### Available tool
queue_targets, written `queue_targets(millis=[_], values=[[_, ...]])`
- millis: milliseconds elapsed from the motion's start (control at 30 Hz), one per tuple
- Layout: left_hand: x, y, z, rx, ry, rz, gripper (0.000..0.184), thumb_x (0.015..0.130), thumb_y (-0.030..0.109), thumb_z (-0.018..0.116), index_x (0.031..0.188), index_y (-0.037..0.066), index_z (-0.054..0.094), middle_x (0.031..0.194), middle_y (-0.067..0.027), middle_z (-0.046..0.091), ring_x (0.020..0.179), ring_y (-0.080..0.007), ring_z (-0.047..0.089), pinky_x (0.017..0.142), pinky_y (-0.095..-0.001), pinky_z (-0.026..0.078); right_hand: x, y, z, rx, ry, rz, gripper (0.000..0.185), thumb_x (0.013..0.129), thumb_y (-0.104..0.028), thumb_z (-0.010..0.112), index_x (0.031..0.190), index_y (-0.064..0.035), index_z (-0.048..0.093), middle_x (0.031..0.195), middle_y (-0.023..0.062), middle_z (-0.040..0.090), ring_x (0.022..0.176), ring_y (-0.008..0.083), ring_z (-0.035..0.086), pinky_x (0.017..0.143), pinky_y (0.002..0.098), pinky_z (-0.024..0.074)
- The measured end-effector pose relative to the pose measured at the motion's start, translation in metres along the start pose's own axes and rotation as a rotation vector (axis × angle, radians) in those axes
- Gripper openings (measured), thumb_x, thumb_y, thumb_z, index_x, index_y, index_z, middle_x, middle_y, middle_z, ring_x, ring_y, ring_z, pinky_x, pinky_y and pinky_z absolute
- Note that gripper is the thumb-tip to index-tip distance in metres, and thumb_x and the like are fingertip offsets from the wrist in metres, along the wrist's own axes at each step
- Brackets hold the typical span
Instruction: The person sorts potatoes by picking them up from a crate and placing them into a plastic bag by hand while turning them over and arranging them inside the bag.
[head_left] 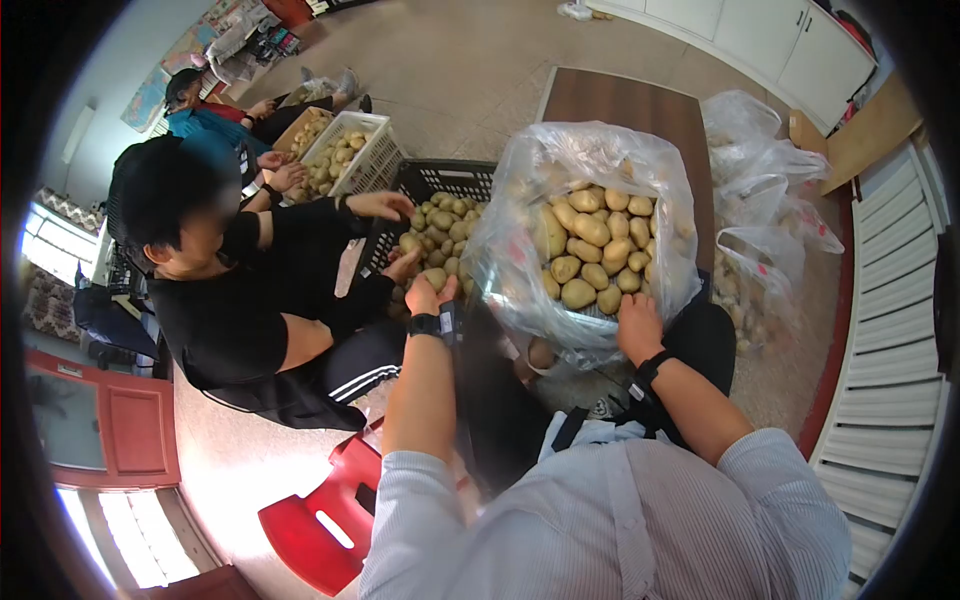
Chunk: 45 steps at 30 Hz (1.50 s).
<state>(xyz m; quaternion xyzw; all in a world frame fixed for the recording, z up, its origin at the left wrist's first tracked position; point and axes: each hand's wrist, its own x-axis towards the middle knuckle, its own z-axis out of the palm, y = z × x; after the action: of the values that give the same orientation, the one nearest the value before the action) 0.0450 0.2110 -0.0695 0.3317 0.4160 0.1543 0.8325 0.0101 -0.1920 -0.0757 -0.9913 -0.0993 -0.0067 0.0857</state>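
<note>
My left hand (428, 298) is at the near right side of a black crate (445, 176) full of potatoes. Its fingers and thumb are closed about a potato (435, 278). In front of me stands a container lined with a clear plastic bag (510, 215), its sides folded outward. Many yellow-brown potatoes (590, 230) lie inside it. At the bag's near right edge, my right hand (640, 326) reaches in beside the nearest potatoes with curled fingers. Whatever is between those fingers is hidden.
A co-worker in black (250, 290) sits at my left, hands over the black crate. Beyond are a white crate (372, 140) of potatoes and another person. A brown table (625, 100) stands behind the bag. Filled plastic bags (765, 240) lie right; a red chair (320, 520) stands lower left.
</note>
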Motion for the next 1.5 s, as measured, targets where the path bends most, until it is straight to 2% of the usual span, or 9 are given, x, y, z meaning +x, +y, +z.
queue_targets(millis=[267,433,533,633,667,733,967,1267,1500], values=[[0.071,-0.029,-0.064,0.699,-0.144,0.542,0.028,0.092,0.017,0.056,0.103,-0.008,0.061,0.106,-0.0183,0.062,0.088,-0.0319,0.067,0.063,-0.0429,0.061,-0.001,0.004,0.005,-0.137,-0.029,-0.019,0.022,0.080,-0.009,0.062,0.101,-0.0063,0.058,0.104,0.0174,0.061,0.096,0.0357,0.059,0.081,0.0476,0.0490],[0.047,0.002,-0.055,1.828,0.008,0.641,0.071,0.072,0.069,0.065,0.103,0.005,0.071,0.096,-0.0209,0.071,0.093,-0.0367,0.069,0.079,-0.0445,0.055,-0.002,-0.003,-0.009,-0.017,-0.120,0.120,0.027,0.080,-0.017,0.064,0.104,-0.0045,0.057,0.105,0.0183,0.062,0.094,0.0385,0.064,0.080,0.0494,0.0510],[0.021,0.009,-0.032,1.908,0.001,0.621,0.043,0.080,0.047,0.070,0.103,0.011,0.069,0.104,-0.0122,0.071,0.089,-0.0313,0.070,0.071,-0.0414,0.055,0.001,-0.004,-0.024,0.139,-0.188,0.197,0.031,0.082,-0.017,0.063,0.106,-0.0008,0.053,0.104,0.0225,0.064,0.094,0.0409,0.065,0.082,0.0536,0.0506],[0.001,0.004,-0.012,1.427,-0.003,0.480,0.036,0.086,0.034,0.063,0.108,0.006,0.062,0.103,-0.0124,0.065,0.088,-0.0318,0.068,0.069,-0.0431,0.057,0.006,-0.001,-0.019,0.360,-0.150,0.238,0.035,0.082,-0.016,0.063,0.109,0.0017,0.049,0.103,0.0252,0.063,0.095,0.0453,0.063,0.084,0.0542,0.0496],[-0.004,-0.002,-0.005,0.760,-0.018,0.295,0.033,0.088,0.030,0.060,0.109,0.004,0.059,0.103,-0.0125,0.063,0.087,-0.0320,0.067,0.069,-0.0436,0.057,0.005,-0.002,-0.019,0.442,-0.099,0.228,0.037,0.083,-0.016,0.061,0.111,0.0024,0.046,0.102,0.0269,0.062,0.096,0.0475,0.061,0.085,0.0538,0.0486],[-0.020,-0.006,0.012,0.293,-0.086,0.130,0.029,0.092,0.022,0.056,0.113,0.001,0.054,0.103,-0.0127,0.058,0.087,-0.0323,0.066,0.068,-0.0447,0.058,0.007,-0.004,-0.015,0.498,-0.037,0.196,0.037,0.083,-0.017,0.062,0.111,0.0028,0.047,0.102,0.0273,0.061,0.098,0.0473,0.059,0.085,0.0527,0.0482],[-0.084,-0.025,0.063,0.588,-0.452,0.014,0.032,0.095,0.023,0.056,0.118,0.002,0.053,0.106,-0.0116,0.062,0.078,-0.0247,0.064,0.062,-0.0342,0.052,0.021,-0.019,-0.020,0.715,0.025,0.071,0.049,0.083,-0.022,0.070,0.121,0.0036,0.052,0.110,0.0276,0.060,0.104,0.0442,0.058,0.089,0.0473,0.0475],[-0.127,-0.034,0.085,0.785,-0.750,-0.304,0.050,0.095,0.046,0.056,0.124,0.006,0.053,0.107,-0.0104,0.064,0.078,-0.0225,0.068,0.058,-0.0306,0.050,0.050,-0.076,-0.035,1.076,-0.320,-0.007,0.043,0.098,-0.034,0.058,0.120,0.0030,0.052,0.093,0.0145,0.067,0.075,0.0198,0.067,0.062,0.0334,0.0523],[-0.098,-0.043,0.076,0.681,-0.914,-0.392,0.035,0.099,0.035,0.056,0.121,0.007,0.054,0.096,-0.0071,0.067,0.071,-0.0206,0.068,0.056,-0.0302,0.053,0.050,-0.091,-0.050,0.972,-0.085,-0.182,0.046,0.101,-0.039,0.050,0.114,0.0041,0.056,0.088,0.0215,0.065,0.083,0.0333,0.066,0.076,0.0418,0.0497]])
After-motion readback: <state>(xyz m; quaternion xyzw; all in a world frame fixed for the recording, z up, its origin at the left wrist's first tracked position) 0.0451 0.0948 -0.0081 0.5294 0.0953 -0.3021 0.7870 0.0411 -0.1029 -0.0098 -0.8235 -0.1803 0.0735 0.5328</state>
